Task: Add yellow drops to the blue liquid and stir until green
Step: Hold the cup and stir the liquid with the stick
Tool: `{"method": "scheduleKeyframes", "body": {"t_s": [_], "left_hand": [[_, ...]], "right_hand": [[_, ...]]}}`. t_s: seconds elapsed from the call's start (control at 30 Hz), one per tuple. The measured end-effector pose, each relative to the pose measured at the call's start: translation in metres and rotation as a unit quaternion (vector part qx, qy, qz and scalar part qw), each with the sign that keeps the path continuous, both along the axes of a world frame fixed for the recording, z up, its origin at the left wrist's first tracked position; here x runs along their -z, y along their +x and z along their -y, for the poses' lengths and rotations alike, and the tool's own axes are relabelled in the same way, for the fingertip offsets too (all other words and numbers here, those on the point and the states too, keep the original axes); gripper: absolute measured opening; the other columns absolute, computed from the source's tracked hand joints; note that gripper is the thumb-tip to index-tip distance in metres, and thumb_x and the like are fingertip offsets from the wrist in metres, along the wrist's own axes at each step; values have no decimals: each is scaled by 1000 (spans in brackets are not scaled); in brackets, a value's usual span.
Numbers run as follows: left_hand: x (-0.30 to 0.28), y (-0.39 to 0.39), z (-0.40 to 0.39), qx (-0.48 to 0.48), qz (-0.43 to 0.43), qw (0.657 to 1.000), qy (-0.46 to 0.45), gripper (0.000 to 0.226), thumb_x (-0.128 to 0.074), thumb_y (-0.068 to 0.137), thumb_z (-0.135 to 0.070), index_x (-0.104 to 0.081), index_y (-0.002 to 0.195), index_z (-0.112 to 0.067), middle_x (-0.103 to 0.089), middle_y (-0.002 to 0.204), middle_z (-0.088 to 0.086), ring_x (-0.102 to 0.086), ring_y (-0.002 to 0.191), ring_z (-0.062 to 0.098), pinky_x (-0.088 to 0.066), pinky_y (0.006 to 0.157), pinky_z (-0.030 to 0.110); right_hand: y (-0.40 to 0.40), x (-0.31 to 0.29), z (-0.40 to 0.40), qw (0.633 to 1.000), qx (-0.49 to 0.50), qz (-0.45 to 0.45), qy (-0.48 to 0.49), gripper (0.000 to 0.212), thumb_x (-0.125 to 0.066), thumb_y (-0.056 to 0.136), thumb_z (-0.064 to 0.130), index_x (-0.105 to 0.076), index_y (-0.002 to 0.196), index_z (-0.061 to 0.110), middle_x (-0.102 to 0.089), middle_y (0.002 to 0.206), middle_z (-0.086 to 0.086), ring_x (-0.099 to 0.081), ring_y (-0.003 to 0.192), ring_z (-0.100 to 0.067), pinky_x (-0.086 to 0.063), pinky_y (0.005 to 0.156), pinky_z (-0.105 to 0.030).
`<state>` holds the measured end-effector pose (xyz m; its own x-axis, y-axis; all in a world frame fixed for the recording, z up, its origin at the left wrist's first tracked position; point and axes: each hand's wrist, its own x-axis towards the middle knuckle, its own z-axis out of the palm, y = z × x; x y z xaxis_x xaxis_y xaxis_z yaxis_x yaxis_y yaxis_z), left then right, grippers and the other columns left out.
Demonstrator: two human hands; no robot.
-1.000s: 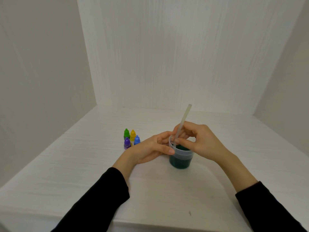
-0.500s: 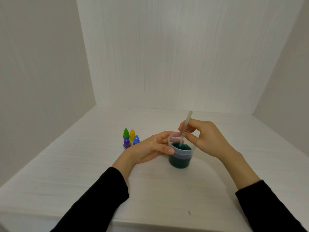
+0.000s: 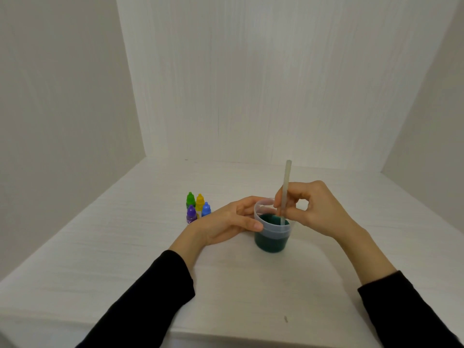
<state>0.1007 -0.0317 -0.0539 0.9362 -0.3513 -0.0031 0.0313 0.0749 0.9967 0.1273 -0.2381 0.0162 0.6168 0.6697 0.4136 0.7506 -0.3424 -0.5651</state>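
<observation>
From the head camera, a clear plastic cup (image 3: 272, 231) of dark green liquid (image 3: 270, 219) stands on the white bench (image 3: 125, 259). The left hand (image 3: 226, 223) wraps its fingers round the cup's left side, a closed grip on the wall. The right hand (image 3: 313, 209) pinches a pale stir stick (image 3: 285, 189), nearly upright, its lower end in the liquid. Left of the cup stand four small dropper bottles: green (image 3: 190, 199), yellow (image 3: 200, 202), blue (image 3: 206, 209), purple (image 3: 191, 214).

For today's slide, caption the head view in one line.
Left hand steadies the cup while right hand stirs dark green liquid.
</observation>
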Motion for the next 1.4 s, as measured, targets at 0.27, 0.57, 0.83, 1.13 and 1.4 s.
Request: {"method": "scheduleKeyframes", "body": {"t_s": [0.27, 0.57, 0.83, 1.13, 1.4], "left_hand": [[-1, -3, 1, 8, 14, 1000, -14, 62, -60, 79, 2, -48, 136, -18, -51, 144, 11, -48, 133, 28, -39, 110, 43], [-3, -2, 2, 3, -6, 1000, -22, 69, -62, 77, 0, -43, 141, -16, -53, 142, 1, -51, 131, 17, -44, 105, 33], [-3, -1, 2, -4, -5, 1000, -11, 59, -61, 79, 0, -50, 133, -19, -61, 133, 1, -58, 122, 16, -48, 97, 27], [-2, -2, 1, -3, 3, 1000, 5, 62, -61, 78, -1, -48, 136, -16, -59, 134, 2, -54, 125, 19, -44, 102, 34], [0, 0, 3, 12, 9, 1000, -9, 64, -62, 77, 0, -47, 137, -15, -53, 142, 8, -50, 132, 25, -43, 107, 38]], "right_hand": [[-4, 9, -13, 997, -35, -48, 47, 19, -72, 79, 12, -66, 86, 30, -71, 79, 14, -67, 73, -3, -51, 71, -14], [2, 13, -19, 1000, 20, -13, 18, 19, -64, 87, 18, -61, 94, 35, -67, 86, 20, -64, 83, 0, -50, 75, -11], [5, 8, -9, 997, 55, 54, -18, 11, -63, 85, 16, -66, 90, 25, -69, 82, 8, -64, 77, -10, -55, 74, -31], [0, 5, -5, 1000, 8, -3, 18, 22, -70, 77, 15, -64, 72, 36, -68, 71, 11, -63, 68, -6, -50, 67, -21], [-3, 11, -9, 997, -30, -37, 56, 17, -72, 79, 16, -66, 84, 31, -71, 78, 11, -66, 73, -4, -52, 72, -15]]}}
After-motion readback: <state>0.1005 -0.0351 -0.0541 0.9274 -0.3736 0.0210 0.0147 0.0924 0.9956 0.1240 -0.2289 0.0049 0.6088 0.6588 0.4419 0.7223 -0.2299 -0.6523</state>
